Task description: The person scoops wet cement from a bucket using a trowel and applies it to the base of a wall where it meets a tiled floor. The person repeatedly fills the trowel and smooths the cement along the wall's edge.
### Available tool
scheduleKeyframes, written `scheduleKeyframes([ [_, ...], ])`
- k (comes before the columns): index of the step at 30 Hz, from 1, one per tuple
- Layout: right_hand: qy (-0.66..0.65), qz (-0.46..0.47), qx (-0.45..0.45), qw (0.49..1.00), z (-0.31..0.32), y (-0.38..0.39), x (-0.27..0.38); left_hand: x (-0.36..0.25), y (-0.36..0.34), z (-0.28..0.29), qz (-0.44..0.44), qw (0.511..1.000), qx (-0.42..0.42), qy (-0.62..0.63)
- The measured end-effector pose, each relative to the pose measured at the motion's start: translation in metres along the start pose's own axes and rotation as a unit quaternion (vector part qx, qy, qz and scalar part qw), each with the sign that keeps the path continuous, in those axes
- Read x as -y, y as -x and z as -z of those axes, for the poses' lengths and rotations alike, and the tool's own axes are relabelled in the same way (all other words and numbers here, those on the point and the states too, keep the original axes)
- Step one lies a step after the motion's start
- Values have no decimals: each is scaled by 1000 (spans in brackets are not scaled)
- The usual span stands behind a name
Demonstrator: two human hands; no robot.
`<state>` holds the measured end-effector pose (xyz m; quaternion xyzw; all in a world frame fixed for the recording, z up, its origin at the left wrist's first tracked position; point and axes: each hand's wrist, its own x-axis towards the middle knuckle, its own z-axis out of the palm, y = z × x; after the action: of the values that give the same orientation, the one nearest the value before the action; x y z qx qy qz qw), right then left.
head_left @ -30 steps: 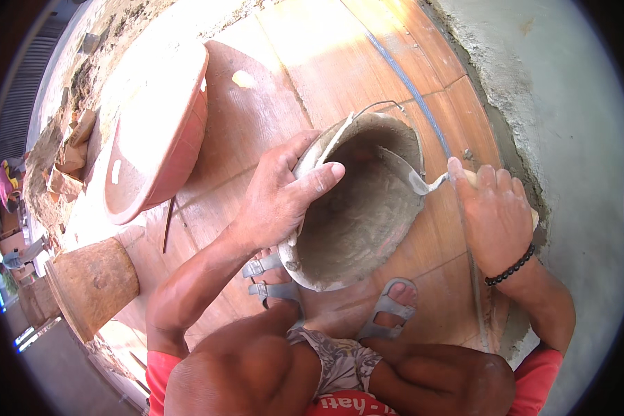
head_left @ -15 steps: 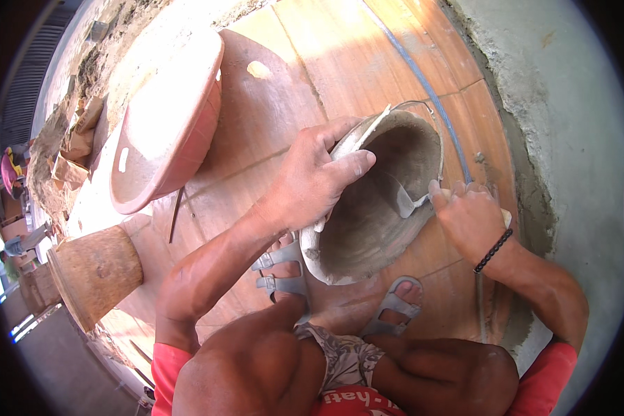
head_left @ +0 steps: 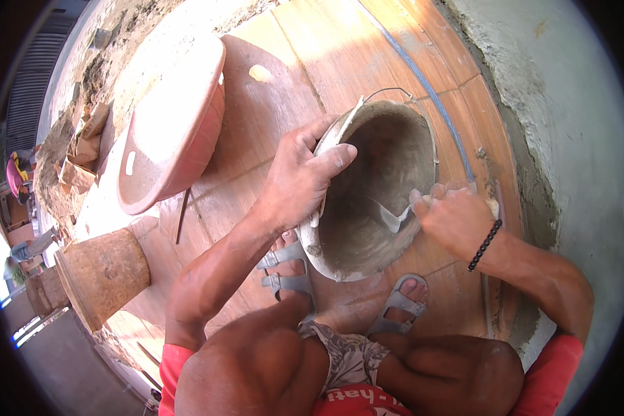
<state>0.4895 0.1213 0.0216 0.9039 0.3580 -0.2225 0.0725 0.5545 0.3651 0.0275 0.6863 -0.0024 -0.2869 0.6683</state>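
Observation:
A tilted bucket [head_left: 388,152] stands between my feet, its mouth facing me and its inner wall coated with grey cement. My left hand [head_left: 304,172] is closed on the left rim, thumb over the inside edge. In my right hand [head_left: 454,216] is the handle of a trowel [head_left: 394,219], whose pale metal blade reaches into the bucket near the right side of the mouth. Part of the handle shows beyond my right fist. The bucket's thin wire handle [head_left: 390,89] arches over the far rim.
A large pinkish basin [head_left: 204,132] leans at the far left. Nearer stands a stained brown bucket [head_left: 111,270], with a thin rod [head_left: 182,216] on the tiles beside it. A blue hose [head_left: 423,80] runs along the right. Beyond it rises a grey plastered wall [head_left: 575,139].
My right hand and the trowel have moved left and slightly down, with the blade lower inside the bucket. The bucket and my left hand have shifted a little to the left.

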Motion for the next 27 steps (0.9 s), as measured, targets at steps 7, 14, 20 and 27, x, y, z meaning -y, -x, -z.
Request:
scheduleKeyframes([
  [7, -59, 33, 3, 998, 0, -2, 7, 6, 12, -8, -12, 1000, -11, 13],
  [14, -160, 14, 14, 987, -13, 12, 9, 6, 16, -17, -36, 999, -27, -23],
  [20, -362, 4, -63, 930, -45, 25, 18, 13, 20, -19, -52, 998, -40, 15],
  [27, -575, -34, -128, 807, -70, 41, 39, 22, 26, 5, -13, 996, -65, 68],
])
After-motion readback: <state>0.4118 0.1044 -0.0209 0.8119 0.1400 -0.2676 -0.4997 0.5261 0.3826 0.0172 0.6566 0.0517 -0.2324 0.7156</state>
